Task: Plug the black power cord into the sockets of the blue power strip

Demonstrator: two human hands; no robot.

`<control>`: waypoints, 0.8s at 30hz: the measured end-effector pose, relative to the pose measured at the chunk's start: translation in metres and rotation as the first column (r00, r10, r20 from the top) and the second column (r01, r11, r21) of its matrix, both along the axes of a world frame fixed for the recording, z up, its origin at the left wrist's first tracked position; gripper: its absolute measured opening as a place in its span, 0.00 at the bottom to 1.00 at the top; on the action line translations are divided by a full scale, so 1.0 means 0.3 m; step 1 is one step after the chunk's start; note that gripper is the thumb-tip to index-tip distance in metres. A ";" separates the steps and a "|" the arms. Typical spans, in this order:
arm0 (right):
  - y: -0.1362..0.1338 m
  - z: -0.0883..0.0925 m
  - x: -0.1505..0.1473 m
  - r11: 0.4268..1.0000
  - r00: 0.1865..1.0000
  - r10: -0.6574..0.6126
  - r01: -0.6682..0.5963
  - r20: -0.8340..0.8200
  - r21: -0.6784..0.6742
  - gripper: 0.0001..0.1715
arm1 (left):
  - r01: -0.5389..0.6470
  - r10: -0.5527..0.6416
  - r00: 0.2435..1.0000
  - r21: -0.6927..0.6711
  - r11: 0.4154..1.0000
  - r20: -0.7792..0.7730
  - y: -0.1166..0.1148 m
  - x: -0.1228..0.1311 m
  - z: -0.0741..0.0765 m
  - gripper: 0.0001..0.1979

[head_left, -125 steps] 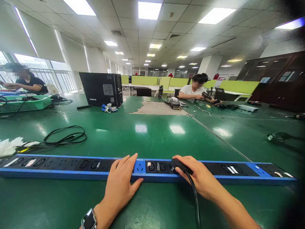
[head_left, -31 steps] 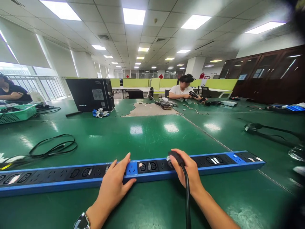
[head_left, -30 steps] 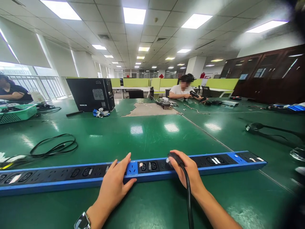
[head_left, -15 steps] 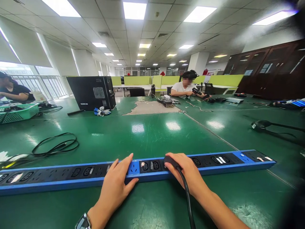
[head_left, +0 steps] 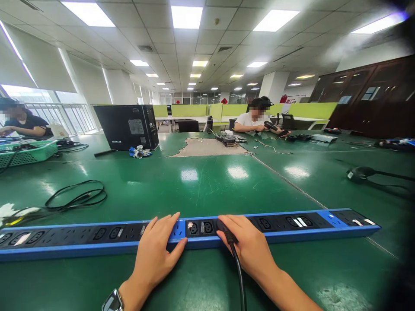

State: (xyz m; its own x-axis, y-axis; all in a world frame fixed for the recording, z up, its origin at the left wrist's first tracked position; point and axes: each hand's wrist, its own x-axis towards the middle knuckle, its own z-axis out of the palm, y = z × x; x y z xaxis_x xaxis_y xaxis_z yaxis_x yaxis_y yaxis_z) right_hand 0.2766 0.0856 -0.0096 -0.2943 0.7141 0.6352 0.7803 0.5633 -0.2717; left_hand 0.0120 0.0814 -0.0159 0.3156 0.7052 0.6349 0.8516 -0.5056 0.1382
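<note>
A long blue and black power strip (head_left: pixel 292 222) lies across the green table (head_left: pixel 201 181) in front of me. My left hand (head_left: pixel 155 252) rests flat on the strip, fingers stretched out, a watch on its wrist. My right hand (head_left: pixel 248 248) is closed round a black plug (head_left: pixel 227 231) that sits against a socket near the strip's middle. The plug's black cable (head_left: pixel 240 276) runs back toward me under the hand.
A coiled black cable (head_left: pixel 78 198) lies at the left. A black computer case (head_left: pixel 128 126) stands farther back, a green basket (head_left: pixel 27 151) at far left. Two other people sit at the table's far side and far left. Another cable (head_left: pixel 363 173) lies at the right.
My right hand has slid the plug leftward along the strip and lowered it onto a socket. My left hand stays pressed on the strip.
</note>
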 end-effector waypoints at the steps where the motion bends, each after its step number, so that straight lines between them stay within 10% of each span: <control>1: 0.002 -0.002 0.002 0.999 1.000 -0.027 0.028 0.007 -0.028 0.15 | 0.003 -0.003 1.000 -0.001 1.000 0.002 0.000 -0.002 0.001 0.26; 9: 0.029 0.002 0.018 0.941 0.953 -0.201 0.252 0.226 -0.225 0.54 | 0.160 -0.157 0.986 -0.051 0.986 0.053 -0.033 0.109 0.049 0.22; 16: 0.025 -0.015 0.021 0.941 0.934 -0.208 0.272 0.290 -0.203 0.37 | 0.284 -0.242 0.955 -0.296 0.912 0.172 0.030 0.359 0.082 0.23; 24: 0.031 -0.035 0.029 0.953 0.936 -0.197 0.253 0.291 -0.167 0.36 | 0.313 -0.237 0.824 -0.065 0.947 0.514 0.072 0.411 0.123 0.15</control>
